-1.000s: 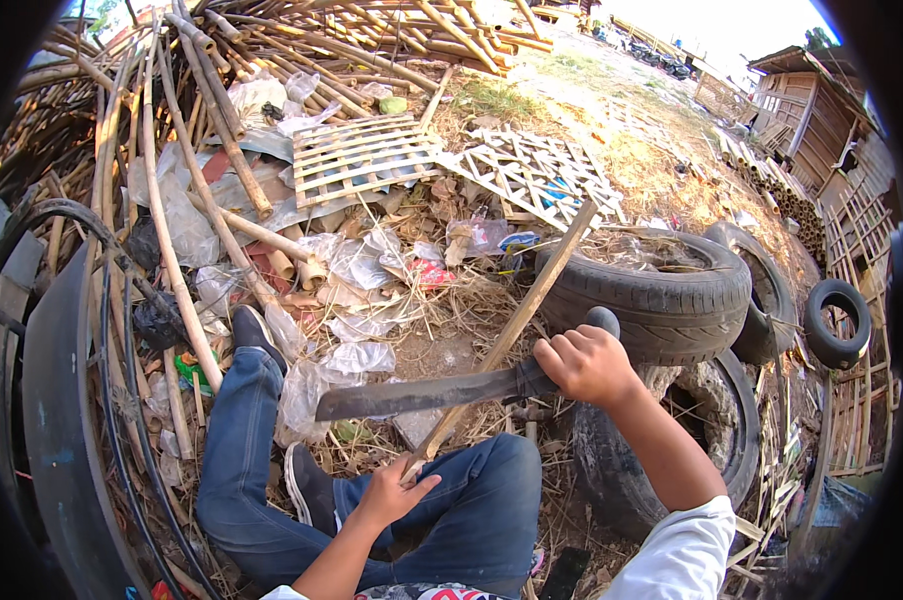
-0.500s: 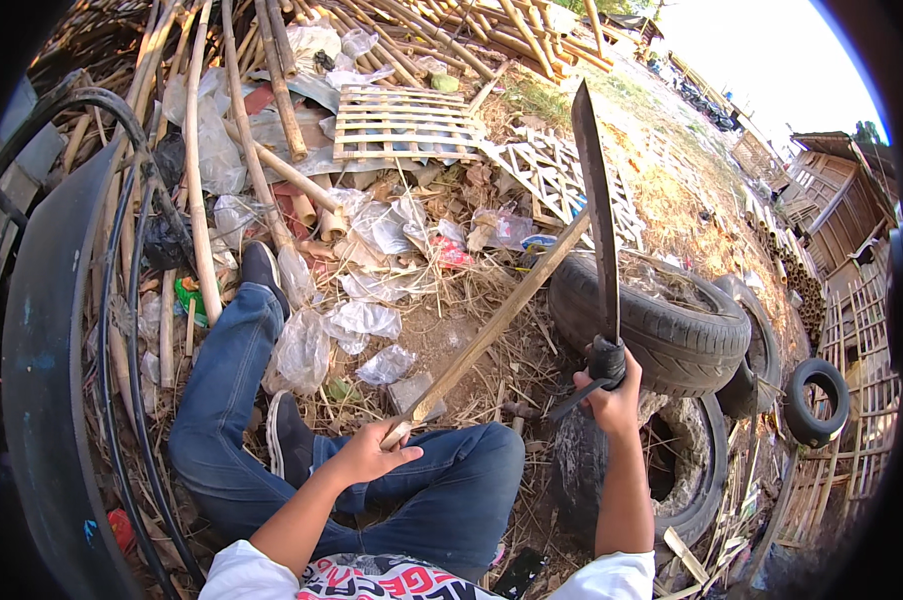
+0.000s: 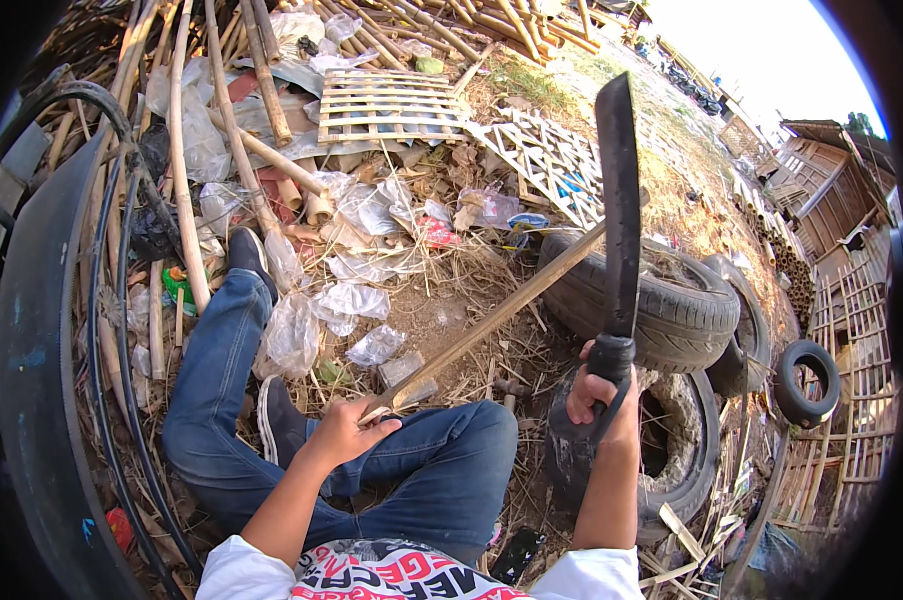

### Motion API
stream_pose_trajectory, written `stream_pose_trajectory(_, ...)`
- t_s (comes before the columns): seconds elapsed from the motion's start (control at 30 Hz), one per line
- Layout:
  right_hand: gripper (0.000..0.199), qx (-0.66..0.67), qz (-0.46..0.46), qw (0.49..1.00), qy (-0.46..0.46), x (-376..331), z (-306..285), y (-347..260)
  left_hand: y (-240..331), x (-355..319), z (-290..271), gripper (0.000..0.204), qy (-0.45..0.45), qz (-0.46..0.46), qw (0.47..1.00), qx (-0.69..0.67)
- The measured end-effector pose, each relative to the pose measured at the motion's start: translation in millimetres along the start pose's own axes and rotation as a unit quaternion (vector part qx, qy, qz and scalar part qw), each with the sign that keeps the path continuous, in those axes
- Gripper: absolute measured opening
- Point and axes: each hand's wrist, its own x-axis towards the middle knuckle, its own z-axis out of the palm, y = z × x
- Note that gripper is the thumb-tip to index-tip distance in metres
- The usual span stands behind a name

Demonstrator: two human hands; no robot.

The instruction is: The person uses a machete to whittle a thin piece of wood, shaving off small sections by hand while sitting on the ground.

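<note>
Long bamboo poles (image 3: 178, 150) slant across the littered ground (image 3: 453, 318) at the upper left beside a pale slatted panel (image 3: 391, 104), with crumpled clear plastic (image 3: 291, 335) nearer, a black metal frame (image 3: 99, 91) at far left, and a wooden hut (image 3: 821, 185) beyond a small tyre (image 3: 784, 385) at right.

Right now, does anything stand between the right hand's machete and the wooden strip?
Nothing visible does. The machete in the right hand crosses in front of the wooden strip near its far end in this view; the left hand holds the near end. The upper tire shows behind the strip.
</note>
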Motion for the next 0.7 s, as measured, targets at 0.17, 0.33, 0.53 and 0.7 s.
stream_pose_trajectory(0.17,0.036,-0.036,0.149,0.987,-0.052,-21.0,10.4,26.2,3.4,2.9,0.9,0.037,0.005,0.008,1.0,0.016)
stream_pose_trajectory(0.33,0.039,-0.097,0.272,0.948,-0.137,-36.9,34.1,62.0,16.9,10.2,3.7,0.035,-0.009,0.03,0.999,0.027)
stream_pose_trajectory(0.53,0.039,-0.04,0.244,0.962,-0.112,-39.2,28.3,67.9,14.3,1.6,-9.3,0.03,-0.008,0.025,0.998,0.054)
stream_pose_trajectory(0.7,0.037,0.088,0.24,0.964,-0.073,-48.3,29.3,80.1,21.9,6.1,-5.4,0.03,-0.023,0.025,0.993,0.11)
